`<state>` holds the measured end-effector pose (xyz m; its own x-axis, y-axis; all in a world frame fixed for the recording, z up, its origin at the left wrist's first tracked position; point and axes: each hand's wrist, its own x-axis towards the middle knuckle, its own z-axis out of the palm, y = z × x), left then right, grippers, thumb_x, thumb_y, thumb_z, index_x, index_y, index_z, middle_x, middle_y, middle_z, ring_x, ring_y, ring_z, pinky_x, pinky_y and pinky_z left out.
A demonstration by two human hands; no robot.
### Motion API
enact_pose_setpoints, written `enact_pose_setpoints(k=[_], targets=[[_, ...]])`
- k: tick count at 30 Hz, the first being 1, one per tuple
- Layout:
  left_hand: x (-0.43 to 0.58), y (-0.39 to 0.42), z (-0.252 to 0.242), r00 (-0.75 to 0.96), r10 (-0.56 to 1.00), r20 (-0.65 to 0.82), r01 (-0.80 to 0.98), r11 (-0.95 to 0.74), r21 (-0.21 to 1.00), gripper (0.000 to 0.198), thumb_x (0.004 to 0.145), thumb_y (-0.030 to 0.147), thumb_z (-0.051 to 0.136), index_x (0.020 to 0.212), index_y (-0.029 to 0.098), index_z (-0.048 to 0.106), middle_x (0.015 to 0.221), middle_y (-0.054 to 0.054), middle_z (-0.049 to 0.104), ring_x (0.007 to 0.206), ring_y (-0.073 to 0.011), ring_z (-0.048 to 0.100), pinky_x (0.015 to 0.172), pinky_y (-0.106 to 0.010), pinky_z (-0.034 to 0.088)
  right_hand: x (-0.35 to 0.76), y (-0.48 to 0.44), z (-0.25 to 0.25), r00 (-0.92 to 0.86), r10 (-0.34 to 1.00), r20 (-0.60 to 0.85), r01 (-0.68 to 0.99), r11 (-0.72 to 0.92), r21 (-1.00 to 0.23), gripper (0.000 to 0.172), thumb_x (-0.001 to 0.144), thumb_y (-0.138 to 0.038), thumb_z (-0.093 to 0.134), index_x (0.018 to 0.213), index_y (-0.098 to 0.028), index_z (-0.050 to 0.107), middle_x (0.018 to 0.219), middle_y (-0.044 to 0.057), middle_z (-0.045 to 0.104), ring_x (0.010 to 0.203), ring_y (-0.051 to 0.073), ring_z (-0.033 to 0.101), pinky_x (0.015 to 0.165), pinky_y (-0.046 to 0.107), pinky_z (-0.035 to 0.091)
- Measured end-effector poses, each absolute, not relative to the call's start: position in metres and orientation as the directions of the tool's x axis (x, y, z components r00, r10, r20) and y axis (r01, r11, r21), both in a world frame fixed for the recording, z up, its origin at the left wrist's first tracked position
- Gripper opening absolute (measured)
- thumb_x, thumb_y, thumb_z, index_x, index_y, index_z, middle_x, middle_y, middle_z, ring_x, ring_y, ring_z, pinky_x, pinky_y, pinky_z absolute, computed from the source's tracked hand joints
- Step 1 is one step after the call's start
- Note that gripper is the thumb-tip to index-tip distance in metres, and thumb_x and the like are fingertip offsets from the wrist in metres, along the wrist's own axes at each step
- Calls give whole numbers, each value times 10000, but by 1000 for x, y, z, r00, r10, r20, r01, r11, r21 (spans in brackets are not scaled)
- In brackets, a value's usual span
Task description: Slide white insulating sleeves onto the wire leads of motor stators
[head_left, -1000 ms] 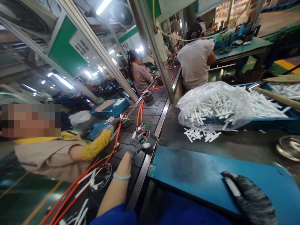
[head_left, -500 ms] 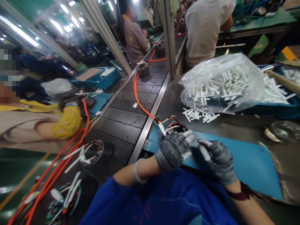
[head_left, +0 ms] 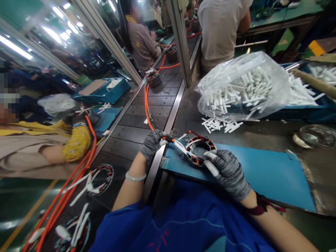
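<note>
The cable (head_left: 150,123) looks smooth plastic, the rail (head_left: 174,111) glossy metal — the gloves (head_left: 232,175) matt, knitted cloth.

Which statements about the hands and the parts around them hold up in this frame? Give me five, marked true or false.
1. The left hand has its grip on the orange cable. True.
2. White sleeved wires run between the cable and the wound ring. True.
3. Both hands are bare. False: both wear grey gloves.
4. The clear bag contains orange cables. False: it holds short white tubes.
5. A pale bangle circles the left wrist. True.
</note>
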<state>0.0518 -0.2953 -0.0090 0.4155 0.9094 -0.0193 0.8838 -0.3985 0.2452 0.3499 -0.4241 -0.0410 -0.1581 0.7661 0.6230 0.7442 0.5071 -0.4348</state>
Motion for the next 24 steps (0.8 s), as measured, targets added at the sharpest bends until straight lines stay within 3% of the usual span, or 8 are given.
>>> enact_pose_setpoints(k=[4,9,12,15,18,20,22,24], targets=[[41,-316,32,489,838,243,808,-540,236,353,915,442,650,1188,225,709,958,-63,772,839,-205,719,811,-331,590,344,-419,-33,-129,777,617,717,502,-483,290,1004,-370,526,1182,-190,667,1067,108,718,972,234,685,838,383,586],[58,-341,72,756,521,396,609,-781,-136,245,973,352,595,1172,306,732,911,-33,771,760,-187,713,673,-284,534,324,-406,-21,-224,790,570,646,559,-520,732,905,-637,596,1419,-124,506,1350,199,602,1204,323,608,976,488,548],[77,-347,86,798,480,365,568,-802,-186,286,987,269,562,1217,363,705,1012,-8,774,824,-183,719,705,-287,520,316,-396,-22,-280,844,457,592,527,-610,538,941,-463,599,1374,-146,563,1319,175,627,1197,307,606,1031,508,506],[92,-325,85,810,503,300,564,-808,-169,332,996,385,557,1315,390,647,1133,-21,754,894,-211,716,753,-330,525,324,-387,-21,-377,893,246,477,414,-775,254,956,-305,541,1084,-165,710,1028,106,723,943,233,674,914,435,555],[108,-278,66,824,535,188,552,-832,-49,457,956,544,574,1349,321,643,1144,-60,748,969,-250,709,813,-366,532,344,-378,-14,-536,844,33,260,202,-944,298,991,-395,525,1046,-165,708,877,49,744,741,168,687,686,303,584],[121,-247,47,824,567,28,554,-814,176,421,917,543,630,1226,274,727,1043,-52,771,967,-226,715,857,-332,535,361,-375,-11,-501,865,-23,179,77,-981,366,978,-473,558,1149,-179,694,952,49,764,786,177,715,682,293,594],[132,-230,25,795,587,-150,589,-689,422,348,876,494,696,1117,254,773,955,-35,783,956,-202,720,889,-297,536,381,-378,-10,-288,957,22,227,91,-970,396,938,-496,623,1196,-205,696,1057,59,763,905,210,726,786,337,606],[135,-230,5,772,572,-277,615,-560,555,273,868,417,710,1068,247,785,941,-28,791,978,-198,719,909,-294,544,399,-387,-10,-16,991,134,354,131,-926,392,920,-480,652,1211,-223,701,1118,66,752,992,236,717,878,387,594]])
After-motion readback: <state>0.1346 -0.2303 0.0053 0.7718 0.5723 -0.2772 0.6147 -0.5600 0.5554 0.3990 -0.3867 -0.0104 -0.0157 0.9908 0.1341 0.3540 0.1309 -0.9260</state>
